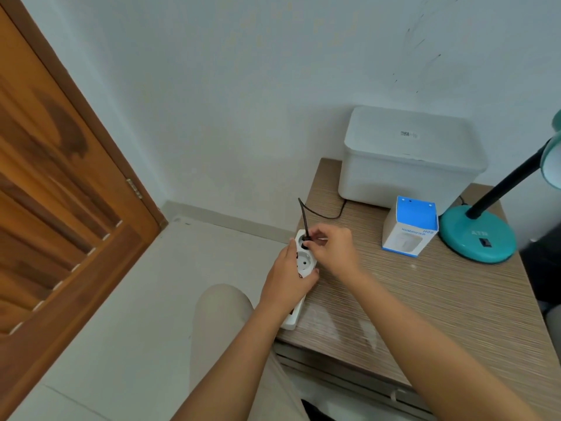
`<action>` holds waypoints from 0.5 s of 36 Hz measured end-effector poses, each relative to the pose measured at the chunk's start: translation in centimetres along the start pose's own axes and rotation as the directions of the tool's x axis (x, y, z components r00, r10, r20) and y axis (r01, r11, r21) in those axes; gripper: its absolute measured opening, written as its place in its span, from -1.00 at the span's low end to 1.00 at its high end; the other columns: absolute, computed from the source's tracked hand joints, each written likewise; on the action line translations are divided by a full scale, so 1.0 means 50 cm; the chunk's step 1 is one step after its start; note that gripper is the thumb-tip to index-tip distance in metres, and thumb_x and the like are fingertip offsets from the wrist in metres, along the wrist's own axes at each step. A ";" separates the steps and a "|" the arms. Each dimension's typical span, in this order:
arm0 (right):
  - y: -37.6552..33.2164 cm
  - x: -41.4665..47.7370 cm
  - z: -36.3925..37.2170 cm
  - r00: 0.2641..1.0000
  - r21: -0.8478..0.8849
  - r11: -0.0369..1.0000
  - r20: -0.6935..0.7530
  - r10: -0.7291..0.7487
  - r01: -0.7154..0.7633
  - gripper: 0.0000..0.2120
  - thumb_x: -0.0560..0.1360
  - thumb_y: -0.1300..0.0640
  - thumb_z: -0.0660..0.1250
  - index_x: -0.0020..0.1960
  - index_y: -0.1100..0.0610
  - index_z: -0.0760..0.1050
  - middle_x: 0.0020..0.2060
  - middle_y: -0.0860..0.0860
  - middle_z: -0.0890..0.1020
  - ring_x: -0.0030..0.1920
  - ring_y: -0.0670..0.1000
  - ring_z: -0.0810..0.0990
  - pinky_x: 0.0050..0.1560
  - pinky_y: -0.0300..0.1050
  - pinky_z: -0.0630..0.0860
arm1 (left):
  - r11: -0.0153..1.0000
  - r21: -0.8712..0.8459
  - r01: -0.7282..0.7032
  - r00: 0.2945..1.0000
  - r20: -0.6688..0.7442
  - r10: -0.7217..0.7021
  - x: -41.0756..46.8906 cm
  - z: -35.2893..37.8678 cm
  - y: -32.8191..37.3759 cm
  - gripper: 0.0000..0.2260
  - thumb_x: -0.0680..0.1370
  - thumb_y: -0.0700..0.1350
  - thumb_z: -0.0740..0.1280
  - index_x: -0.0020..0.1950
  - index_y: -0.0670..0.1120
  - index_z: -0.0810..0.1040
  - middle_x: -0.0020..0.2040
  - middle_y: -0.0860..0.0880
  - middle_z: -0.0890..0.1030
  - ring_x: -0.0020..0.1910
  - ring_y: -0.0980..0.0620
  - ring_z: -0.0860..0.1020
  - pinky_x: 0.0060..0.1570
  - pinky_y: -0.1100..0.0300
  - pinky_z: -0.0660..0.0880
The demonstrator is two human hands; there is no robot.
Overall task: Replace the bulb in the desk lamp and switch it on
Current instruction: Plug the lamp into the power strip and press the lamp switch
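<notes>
A teal desk lamp (476, 235) stands at the table's right edge, its black neck rising to a shade cut off by the frame; a black switch sits on its round base. Its black cord (321, 214) loops across the table to a black plug (306, 240). My right hand (332, 249) pinches that plug at the top socket of a white power strip (303, 262). My left hand (287, 276) grips the strip at the table's left edge. No bulb shows.
A white lidded bin (406, 159) stands at the back of the wood-grain table (425, 314). A blue-and-white box (409, 227) stands next to the lamp base. A wooden door (54, 208) fills the left; my knee (221, 314) is beside the table.
</notes>
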State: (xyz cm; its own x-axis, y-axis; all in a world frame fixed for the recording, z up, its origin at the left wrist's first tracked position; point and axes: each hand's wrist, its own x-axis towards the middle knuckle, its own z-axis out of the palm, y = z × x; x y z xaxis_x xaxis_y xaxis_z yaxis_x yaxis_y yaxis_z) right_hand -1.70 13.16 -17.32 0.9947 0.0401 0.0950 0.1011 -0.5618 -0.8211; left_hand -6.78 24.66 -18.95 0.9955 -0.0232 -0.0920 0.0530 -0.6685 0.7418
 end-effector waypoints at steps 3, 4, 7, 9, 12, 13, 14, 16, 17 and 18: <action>-0.003 0.003 -0.002 1.000 -0.008 1.000 -0.003 0.022 -0.022 -0.90 0.35 0.31 0.45 -0.13 0.22 0.62 -0.19 0.14 0.69 -0.14 0.05 0.66 -0.01 -0.10 0.61 | 1.000 0.004 0.008 1.000 0.003 -0.008 0.000 0.000 -0.002 -0.29 0.48 0.03 0.34 0.51 -0.11 0.07 0.31 -0.06 0.41 0.25 0.00 0.42 0.14 0.16 0.43; -0.006 0.004 -0.004 1.000 -0.014 1.000 0.001 0.024 -0.024 -0.90 0.34 0.30 0.45 -0.14 0.21 0.62 -0.20 0.13 0.69 -0.15 0.05 0.67 -0.01 -0.08 0.62 | 1.000 0.006 0.008 1.000 0.008 -0.008 -0.001 -0.001 0.000 -0.28 0.48 0.04 0.34 0.52 -0.11 0.06 0.31 -0.07 0.40 0.26 0.00 0.42 0.15 0.15 0.43; -0.014 0.004 -0.009 0.999 -0.037 0.999 0.028 0.018 -0.017 -0.91 0.35 0.29 0.44 -0.15 0.20 0.62 -0.21 0.10 0.68 -0.15 0.03 0.66 -0.02 -0.06 0.62 | 1.000 0.013 0.002 1.000 0.018 -0.002 -0.002 -0.003 0.002 -0.28 0.49 0.04 0.34 0.52 -0.11 0.05 0.35 -0.06 0.36 0.30 0.00 0.39 0.18 0.15 0.40; -0.019 0.001 -0.014 0.999 -0.051 0.999 0.050 0.015 -0.013 -0.90 0.36 0.29 0.42 -0.13 0.20 0.63 -0.20 0.09 0.69 -0.14 0.02 0.65 0.00 -0.07 0.62 | 1.000 0.022 -0.011 1.000 0.028 0.011 -0.004 -0.009 0.004 -0.29 0.48 0.07 0.34 0.51 -0.10 0.08 0.36 -0.04 0.35 0.30 0.01 0.38 0.18 0.17 0.40; -0.028 -0.007 -0.031 0.996 -0.111 0.994 0.086 0.010 -0.001 -0.84 0.40 0.23 0.38 -0.03 0.17 0.63 -0.10 0.10 0.69 -0.05 0.03 0.63 0.02 -0.12 0.57 | 0.997 0.063 -0.046 0.998 0.038 0.044 -0.005 -0.020 0.003 -0.37 0.46 0.17 0.32 0.42 -0.08 0.23 0.32 -0.02 0.37 0.25 0.02 0.41 0.16 0.12 0.45; -0.031 -0.010 -0.042 0.996 -0.137 0.991 0.092 0.011 0.002 -0.79 0.43 0.20 0.37 0.05 0.17 0.62 -0.02 0.11 0.68 0.00 0.04 0.61 0.04 -0.18 0.53 | 0.994 0.085 -0.072 0.997 0.030 0.069 -0.005 -0.026 0.004 -0.43 0.47 0.17 0.30 0.38 -0.08 0.28 0.30 0.01 0.38 0.25 0.04 0.40 0.16 0.15 0.44; -0.036 -0.013 -0.056 0.996 -0.151 0.988 0.093 0.019 -0.005 -0.73 0.46 0.17 0.35 0.14 0.19 0.57 0.07 0.13 0.66 0.07 0.04 0.59 0.07 -0.21 0.47 | 0.990 0.104 -0.099 0.995 0.022 0.097 -0.006 -0.035 0.010 -0.49 0.49 0.14 0.30 0.35 -0.08 0.31 0.27 0.05 0.38 0.26 0.07 0.38 0.15 0.21 0.39; -0.044 -0.019 -0.093 0.996 -0.168 0.985 0.081 0.047 -0.033 -0.64 0.50 0.13 0.30 0.26 0.23 0.48 0.19 0.15 0.59 0.20 0.07 0.54 0.19 -0.15 0.41 | 0.980 0.128 -0.153 0.988 -0.005 0.154 -0.001 -0.053 0.024 -0.53 0.54 0.07 0.27 0.38 -0.10 0.29 0.33 0.01 0.35 0.35 0.05 0.31 0.20 0.26 0.27; -0.048 -0.022 -0.116 0.996 -0.184 0.982 0.066 0.058 -0.045 -0.64 0.52 0.11 0.27 0.26 0.23 0.47 0.21 0.16 0.57 0.23 0.09 0.52 0.23 -0.10 0.40 | 0.977 0.136 -0.162 0.986 -0.016 0.166 0.003 -0.062 0.035 -0.50 0.56 0.07 0.24 0.42 -0.12 0.25 0.42 -0.05 0.30 0.43 0.00 0.24 0.28 0.21 0.22; -0.050 -0.025 -0.140 0.997 -0.204 0.977 0.046 0.066 -0.056 -0.66 0.54 0.09 0.25 0.24 0.24 0.48 0.20 0.18 0.58 0.23 0.12 0.52 0.23 -0.05 0.41 | 0.977 0.142 -0.158 0.986 -0.023 0.163 0.009 -0.072 0.051 -0.48 0.58 0.07 0.21 0.45 -0.15 0.21 0.48 -0.08 0.22 0.47 -0.02 0.17 0.35 0.16 0.17</action>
State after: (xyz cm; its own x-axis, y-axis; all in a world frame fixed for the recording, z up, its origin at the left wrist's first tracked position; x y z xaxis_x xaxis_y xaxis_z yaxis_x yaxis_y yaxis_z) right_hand -3.34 8.73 -11.45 0.9991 0.0405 0.0145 0.0392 -0.7198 -0.6931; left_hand -5.90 25.64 -14.72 0.9923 -0.1148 0.0455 -0.1169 -0.7550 0.6452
